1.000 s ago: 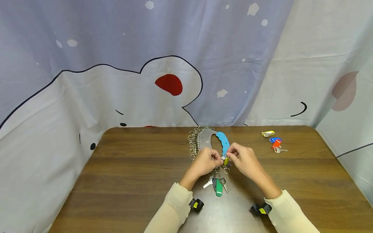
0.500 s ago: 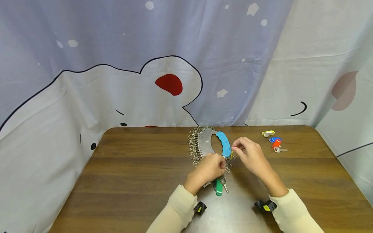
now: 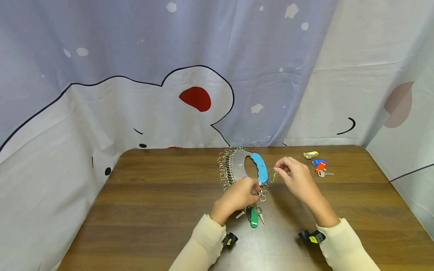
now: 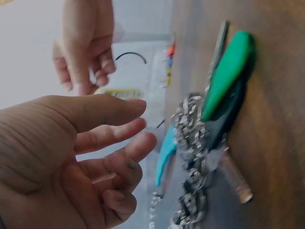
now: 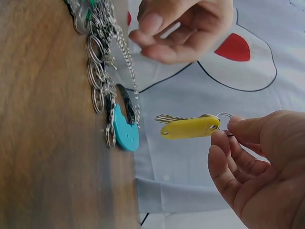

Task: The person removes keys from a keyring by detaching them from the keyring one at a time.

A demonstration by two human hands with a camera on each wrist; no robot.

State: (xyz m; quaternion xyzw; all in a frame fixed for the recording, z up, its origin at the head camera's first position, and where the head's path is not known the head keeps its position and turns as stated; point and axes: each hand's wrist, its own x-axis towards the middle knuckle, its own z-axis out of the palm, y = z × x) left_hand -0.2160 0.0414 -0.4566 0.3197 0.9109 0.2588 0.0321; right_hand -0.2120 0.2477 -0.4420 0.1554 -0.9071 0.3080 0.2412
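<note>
A metal key holder (image 3: 238, 165) with a blue grip (image 3: 260, 168) and several rings (image 3: 224, 171) lies at the table's middle back. My right hand (image 3: 278, 170) pinches the ring of a yellow-tagged key (image 5: 190, 128), lifted clear of the table to the right of the blue grip. My left hand (image 3: 255, 191) hovers with loosely curled fingers (image 4: 128, 143) over the ring bunch (image 4: 190, 143) and grips nothing. A green-tagged key (image 3: 254, 219) and a bare key (image 3: 260, 214) hang from that bunch toward me.
Three tagged keys lie at the back right: yellow (image 3: 311, 154), blue (image 3: 319, 162) and red (image 3: 320, 168). The wooden table (image 3: 152, 199) is backed by a printed curtain (image 3: 169, 94) close behind the key holder.
My right hand has drawn the yellow-tagged key away from the ring bunch, up and to the right. My left hand stayed over the rings and its fingers loosened.
</note>
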